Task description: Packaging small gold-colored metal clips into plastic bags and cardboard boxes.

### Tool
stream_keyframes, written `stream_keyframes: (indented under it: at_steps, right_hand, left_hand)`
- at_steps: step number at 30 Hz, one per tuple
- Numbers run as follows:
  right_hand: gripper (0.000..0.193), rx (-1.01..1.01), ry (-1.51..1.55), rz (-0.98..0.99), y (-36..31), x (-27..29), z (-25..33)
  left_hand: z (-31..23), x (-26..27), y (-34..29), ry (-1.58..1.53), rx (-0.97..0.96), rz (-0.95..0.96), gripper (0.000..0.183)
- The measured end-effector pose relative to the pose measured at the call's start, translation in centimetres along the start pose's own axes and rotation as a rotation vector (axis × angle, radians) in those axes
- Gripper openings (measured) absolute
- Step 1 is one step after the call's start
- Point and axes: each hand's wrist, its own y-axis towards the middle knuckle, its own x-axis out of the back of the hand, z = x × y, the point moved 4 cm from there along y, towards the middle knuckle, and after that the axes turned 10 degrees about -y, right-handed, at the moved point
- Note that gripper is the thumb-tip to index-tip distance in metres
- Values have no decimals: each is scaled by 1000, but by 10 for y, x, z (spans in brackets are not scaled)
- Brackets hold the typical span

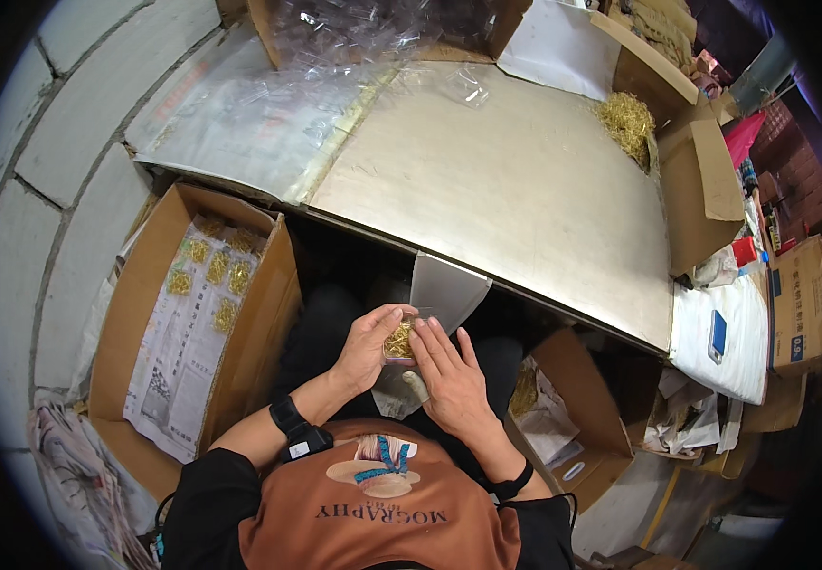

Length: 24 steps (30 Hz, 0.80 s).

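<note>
Over my lap, a small clear plastic box (398, 340) full of thin gold metal pieces, too small to name, sits in my left hand (371, 344). The fingers and thumb of that hand grip its left side and far edge. My right hand (449, 375) lies against the box's right side, its fingers stretched out and the little finger a bit apart. A pale cover, possibly a finger cot, is on its thumb (415, 386). Part of the box is hidden under the right fingertips.
On my left stands a cardboard carton (245, 380) with several gold-filled boxes on printed paper. Ahead is a metal-topped table (496, 171), with a carton of clear plastic boxes (363, 28) at its far side and a gold heap (627, 125) at right. Another carton (610, 418) is right of my legs.
</note>
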Motion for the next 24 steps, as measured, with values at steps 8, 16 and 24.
stream_keyframes:
  at_steps: [8, 16, 24]
  right_hand:
    - [56, -44, 74, -54, 9, -1, 1]
    - [58, -86, -22, 32, 16, 0, 7]
    - [61, 4, 36, -51, 20, 5, 10]
  left_hand:
    - [-3, 2, 1, 103, -39, -47, 22]
    - [-3, -2, -1, 63, -89, 26, 25]
    - [-15, 2, 2, -28, -83, -32, 26]
